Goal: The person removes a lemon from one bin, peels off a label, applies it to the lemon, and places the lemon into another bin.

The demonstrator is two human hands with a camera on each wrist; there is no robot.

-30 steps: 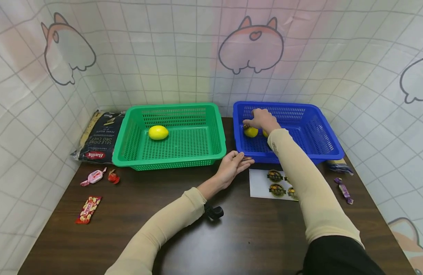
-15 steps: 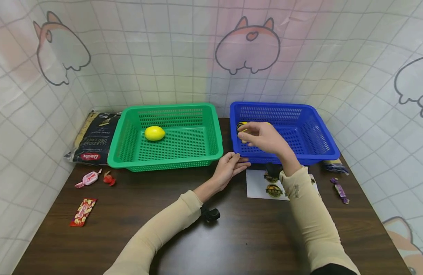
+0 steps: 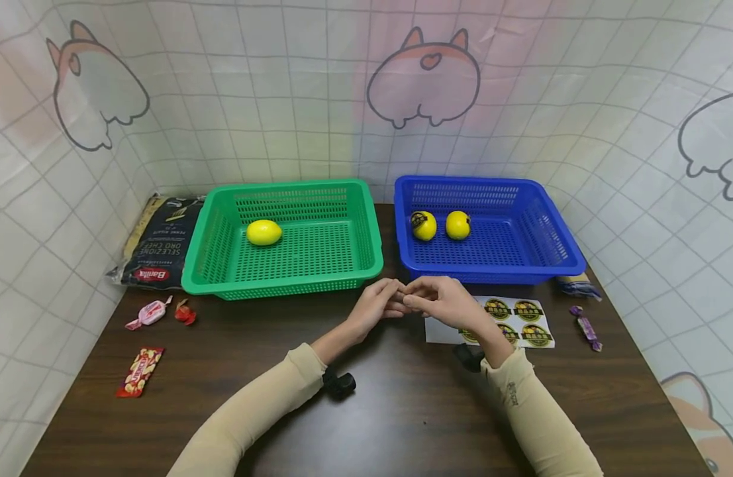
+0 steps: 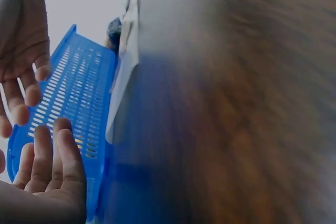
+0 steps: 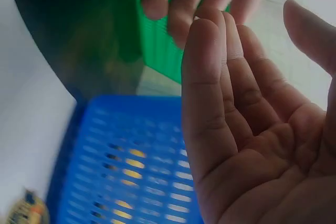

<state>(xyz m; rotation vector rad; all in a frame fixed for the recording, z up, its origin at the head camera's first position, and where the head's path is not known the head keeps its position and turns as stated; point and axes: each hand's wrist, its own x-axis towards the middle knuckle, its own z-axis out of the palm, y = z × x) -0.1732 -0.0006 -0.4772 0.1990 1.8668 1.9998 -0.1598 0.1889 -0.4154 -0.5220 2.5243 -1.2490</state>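
Note:
My left hand and right hand are close together above the table, in front of the gap between the baskets. The fingers of both are loosely bent, and the wrist views show bare palms with nothing held. Beside the right hand lies a white sheet of round black-and-gold stickers, partly covered by that hand. Behind it, the blue basket contains two lemons. The left lemon wears a dark sticker; the right lemon has a small dark patch at its edge. Another lemon, plain yellow, lies in the green basket.
A black pasta bag leans left of the green basket. Wrapped candies, one pink, one red, and a red snack packet lie at left. A purple candy and a small packet lie at right.
My right hand has left the lemons in the blue basket and come toward me beside the left hand. The left hand has drawn back slightly from the blue basket's front edge.

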